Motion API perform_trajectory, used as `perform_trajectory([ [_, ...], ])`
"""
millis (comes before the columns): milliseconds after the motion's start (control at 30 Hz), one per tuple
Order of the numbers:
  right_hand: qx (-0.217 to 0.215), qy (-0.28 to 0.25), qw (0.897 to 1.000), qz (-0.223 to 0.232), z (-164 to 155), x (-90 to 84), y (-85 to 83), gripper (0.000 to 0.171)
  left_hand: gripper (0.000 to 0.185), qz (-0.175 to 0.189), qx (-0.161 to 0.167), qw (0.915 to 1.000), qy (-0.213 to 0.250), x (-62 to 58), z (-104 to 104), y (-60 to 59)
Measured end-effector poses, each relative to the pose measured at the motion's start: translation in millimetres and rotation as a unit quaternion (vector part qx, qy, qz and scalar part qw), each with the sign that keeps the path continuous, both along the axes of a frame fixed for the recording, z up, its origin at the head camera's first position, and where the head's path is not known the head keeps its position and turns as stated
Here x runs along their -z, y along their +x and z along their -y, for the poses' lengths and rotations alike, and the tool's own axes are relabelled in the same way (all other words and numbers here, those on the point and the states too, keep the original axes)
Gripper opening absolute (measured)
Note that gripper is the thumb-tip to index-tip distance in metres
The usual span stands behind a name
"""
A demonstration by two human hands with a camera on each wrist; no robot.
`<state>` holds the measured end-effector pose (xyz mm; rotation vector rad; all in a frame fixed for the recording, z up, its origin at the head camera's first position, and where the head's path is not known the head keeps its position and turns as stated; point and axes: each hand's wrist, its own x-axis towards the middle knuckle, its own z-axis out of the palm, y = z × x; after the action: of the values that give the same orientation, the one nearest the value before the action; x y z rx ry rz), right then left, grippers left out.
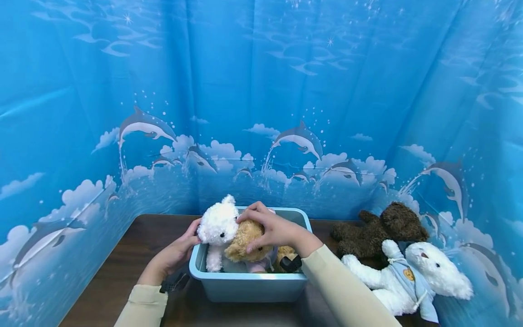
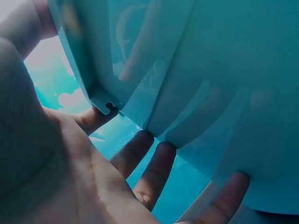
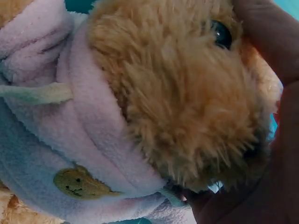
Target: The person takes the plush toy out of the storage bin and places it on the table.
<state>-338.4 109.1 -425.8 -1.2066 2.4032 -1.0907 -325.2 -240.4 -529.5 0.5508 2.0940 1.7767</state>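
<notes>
A light blue plastic bin [image 1: 253, 288] holds several plush toys. My left hand [image 1: 180, 250] grips the bin's left rim, thumb over its edge and fingertips against the outer wall [image 2: 224, 107], beside a white plush bear [image 1: 220, 222] leaning at the left end. My right hand [image 1: 273, 229] holds a tan teddy bear [image 1: 245, 240] by its head, thumb on one side and fingers over the other. In the right wrist view that bear's pale pink hoodie [image 3: 98, 135] shows, with a small bear patch [image 3: 81, 183]. More tan plush [image 1: 286, 252] lies under my right wrist, partly hidden.
Right of the bin, a dark brown plush bear [image 1: 380, 229] lies on the brown table [image 1: 118, 272]. In front of it lies a white bear in a light blue hoodie [image 1: 408, 274]. A blue dolphin-print curtain [image 1: 253, 91] hangs behind the table and along its sides.
</notes>
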Motion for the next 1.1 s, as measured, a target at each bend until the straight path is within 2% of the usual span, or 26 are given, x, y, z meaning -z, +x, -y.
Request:
perform_trajectory([
  [133, -0.006, 0.006, 1.0, 0.013, -0.1, -4.6, -1.8, 0.08, 0.08, -0.004, 0.0, 1.0, 0.003, -3.3, -0.2, -3.2],
  [300, -0.01, 0.049, 0.999, 0.017, -1.4, -6.2, -0.9, 0.1, 0.08, 0.0, 0.003, 1.0, 0.005, -4.5, -0.3, -3.3],
  [533, -0.034, 0.068, 0.997, 0.014, -2.7, -5.0, -3.7, 0.116, 0.079, -0.001, 0.004, 1.0, 0.009, -1.6, -0.3, -2.4],
  [733, 0.006, 0.086, 0.996, 0.012, -4.9, -9.2, -1.1, 0.12, 0.078, 0.001, 0.003, 0.9999, 0.012, -0.9, -1.3, -2.0],
  [867, 0.035, 0.089, 0.995, 0.015, -5.3, -8.8, -0.5, 0.132, 0.077, 0.003, 0.002, 0.9999, 0.015, -0.4, -1.1, -1.5],
  [967, 0.04, 0.087, 0.995, 0.003, -5.8, -8.3, -0.2, 0.124, 0.077, 0.003, 0.003, 0.9999, 0.014, 0.0, -0.8, -1.3],
  [1100, 0.042, 0.075, 0.996, -0.026, -6.2, -9.5, 0.8, 0.101, 0.077, 0.003, 0.002, 0.9999, 0.014, 0.5, -0.3, -1.1],
])
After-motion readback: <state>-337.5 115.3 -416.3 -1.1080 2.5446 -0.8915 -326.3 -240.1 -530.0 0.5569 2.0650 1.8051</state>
